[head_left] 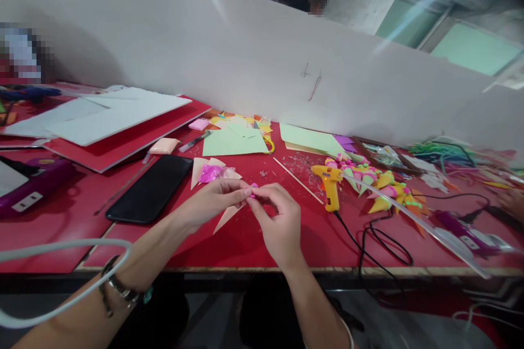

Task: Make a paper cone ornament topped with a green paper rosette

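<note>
A small bright-pink lump of soft modelling clay (253,191) is pinched between the fingertips of both hands. My left hand (219,196) comes in from the left, thumb and forefinger closed on the lump. From the other side my right hand (278,212) closes its thumb and fingers on the same lump, partly hiding it. Just behind my left hand lies more pink clay in clear wrap (210,173), on pale peach paper pieces (197,169). A pointed peach paper piece (225,219) shows beneath my hands.
A black phone (150,190) lies left of my hands. To the right are a thin wooden stick (298,181), a yellow hot glue gun (328,185) with a clear glue stick (417,221), and colourful paper cones (382,191). Green paper (233,143) and white boards (123,114) lie behind.
</note>
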